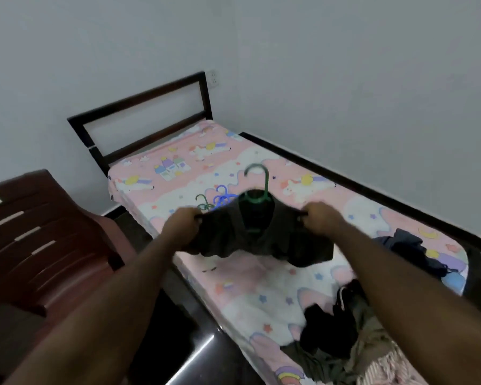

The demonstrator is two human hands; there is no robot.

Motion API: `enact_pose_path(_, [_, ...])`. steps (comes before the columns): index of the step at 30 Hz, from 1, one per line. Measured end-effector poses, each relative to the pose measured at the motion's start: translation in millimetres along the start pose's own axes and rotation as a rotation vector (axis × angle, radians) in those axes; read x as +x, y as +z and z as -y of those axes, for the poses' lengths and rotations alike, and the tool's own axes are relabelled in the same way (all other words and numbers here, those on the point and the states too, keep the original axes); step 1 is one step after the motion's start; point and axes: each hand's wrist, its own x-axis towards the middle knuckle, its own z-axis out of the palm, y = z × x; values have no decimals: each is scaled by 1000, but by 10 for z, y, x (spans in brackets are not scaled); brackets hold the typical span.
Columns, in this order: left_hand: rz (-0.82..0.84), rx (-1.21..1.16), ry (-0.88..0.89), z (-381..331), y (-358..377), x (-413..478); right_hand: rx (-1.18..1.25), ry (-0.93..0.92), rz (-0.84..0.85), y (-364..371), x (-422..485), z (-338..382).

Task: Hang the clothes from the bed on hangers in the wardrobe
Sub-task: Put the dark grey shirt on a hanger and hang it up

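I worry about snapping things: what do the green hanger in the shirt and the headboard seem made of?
The green hanger: likely plastic, smooth, uniformly coloured, thin moulded hook. The headboard: dark, square-edged bars with a slight sheen, perhaps lacquered wood or painted metal; the picture cannot settle which.

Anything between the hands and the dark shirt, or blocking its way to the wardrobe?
Nothing: left hand and right hand both grip the dark shirt on its green hanger. The wardrobe is out of view, so that path cannot be judged.
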Motion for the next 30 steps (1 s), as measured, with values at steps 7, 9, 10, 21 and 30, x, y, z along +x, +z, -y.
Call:
enact_pose_path(7, [-240, -66, 98, 35, -1474, -196, 85, -134, -232, -1328, -88, 678])
enact_pose_path(9, [-316, -109, 105, 111, -1725, -394, 173, -169, -349, -1527, -195, 912])
enact_pose_path(10, [-345, -107, 105, 175, -1856, -526, 195, -195, -361, -1607, -284, 1048])
enact_pose_path(21, [-471, 5, 0, 1325, -3203, -2299, 566, -416, -215, -1495, -1010, 2511])
enact_pose_path(30, [-719, 140, -410, 2729, -3976, -4495, 621, -901, 74, -1019, -1603, 4972])
